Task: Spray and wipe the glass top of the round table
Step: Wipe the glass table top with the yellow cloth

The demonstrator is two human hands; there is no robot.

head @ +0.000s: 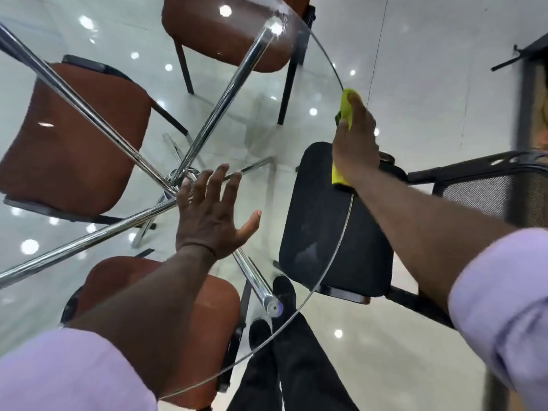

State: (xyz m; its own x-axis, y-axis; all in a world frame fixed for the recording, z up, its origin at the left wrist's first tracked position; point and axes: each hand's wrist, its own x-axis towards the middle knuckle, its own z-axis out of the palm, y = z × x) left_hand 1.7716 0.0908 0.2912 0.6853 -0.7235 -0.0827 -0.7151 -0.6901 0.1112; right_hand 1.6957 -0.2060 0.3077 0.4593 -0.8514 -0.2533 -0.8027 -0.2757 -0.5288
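Right at its rim, the glass top [124, 40] carries a yellow cloth [345, 109], clamped under the right hand [355, 143]. Nearer the centre, the left hand [212, 215] lies flat, fingers spread. Brown chairs [74, 137] show below.

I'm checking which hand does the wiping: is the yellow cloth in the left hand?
No, the yellow cloth is under the right hand at the glass edge, while the left hand is spread open and empty.

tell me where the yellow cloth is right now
In the head view, the yellow cloth sits under the right hand at the glass top's right edge, above the black chair.
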